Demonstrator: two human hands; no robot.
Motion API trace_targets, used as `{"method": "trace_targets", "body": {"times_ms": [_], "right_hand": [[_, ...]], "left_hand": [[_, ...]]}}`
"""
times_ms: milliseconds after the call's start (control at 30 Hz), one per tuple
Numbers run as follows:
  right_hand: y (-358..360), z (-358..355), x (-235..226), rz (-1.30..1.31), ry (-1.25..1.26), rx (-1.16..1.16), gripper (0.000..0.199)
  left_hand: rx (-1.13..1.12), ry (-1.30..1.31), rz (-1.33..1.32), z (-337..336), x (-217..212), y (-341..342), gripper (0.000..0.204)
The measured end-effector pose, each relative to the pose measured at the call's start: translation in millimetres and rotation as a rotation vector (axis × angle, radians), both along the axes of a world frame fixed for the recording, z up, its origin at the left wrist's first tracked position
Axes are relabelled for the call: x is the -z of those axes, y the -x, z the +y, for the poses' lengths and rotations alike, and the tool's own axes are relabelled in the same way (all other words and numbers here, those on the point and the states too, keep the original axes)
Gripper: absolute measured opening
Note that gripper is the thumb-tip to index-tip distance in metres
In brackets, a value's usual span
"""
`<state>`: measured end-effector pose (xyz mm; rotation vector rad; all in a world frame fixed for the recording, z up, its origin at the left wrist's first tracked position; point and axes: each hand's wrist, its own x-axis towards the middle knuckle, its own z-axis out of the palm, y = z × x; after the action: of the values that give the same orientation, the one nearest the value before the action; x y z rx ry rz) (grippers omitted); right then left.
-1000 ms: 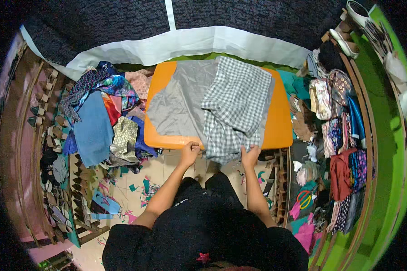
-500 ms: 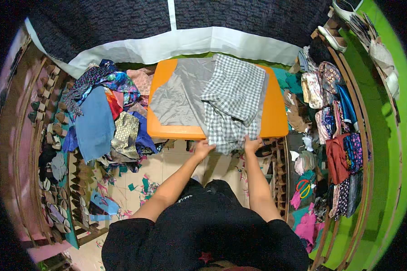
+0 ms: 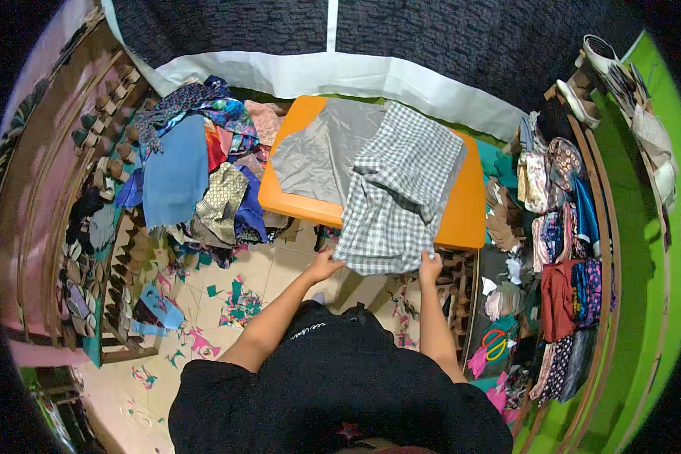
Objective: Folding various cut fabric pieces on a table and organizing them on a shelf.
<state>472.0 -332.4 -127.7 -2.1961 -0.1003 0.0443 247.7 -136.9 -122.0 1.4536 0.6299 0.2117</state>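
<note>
A grey-and-white checked cloth (image 3: pixel 390 216) lies over the right half of an orange table (image 3: pixel 465 219), with its far part folded in a layer. Its near end stretches past the table's front edge toward me. My left hand (image 3: pixel 324 266) pinches the near left corner of this cloth, and my right hand (image 3: pixel 430 266) is closed on the near right corner. Between the hands the cloth is fairly taut, with soft wrinkles behind. Beneath it, a shiny grey fabric (image 3: pixel 310 163) is spread across the tabletop, its left part showing.
Left of the table, mixed fabrics are heaped with a blue cloth (image 3: pixel 175 178) on top. Racks of shoes (image 3: pixel 125 284) stand beyond. On the right are folded clothes (image 3: pixel 560 299) and scissors with red and yellow handles (image 3: pixel 495 345). Fabric scraps (image 3: pixel 242 306) litter the floor.
Both hands have drawn the checked cloth's near end farther past the table's front edge, and it hangs smoother between them. The whole view has turned a little.
</note>
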Motion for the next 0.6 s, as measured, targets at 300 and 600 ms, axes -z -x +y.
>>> {"method": "trace_targets", "body": {"times_ms": [300,600], "right_hand": [[11,-52,-2,0.479,0.066,-0.237,0.043],[7,-110,28,0.538,0.336,-0.575,0.027]], "left_hand": [[-0.256,0.098,0.073,-23,-4,37,0.019],[-0.402,0.211,-0.015,-45,3,49,0.024]]}}
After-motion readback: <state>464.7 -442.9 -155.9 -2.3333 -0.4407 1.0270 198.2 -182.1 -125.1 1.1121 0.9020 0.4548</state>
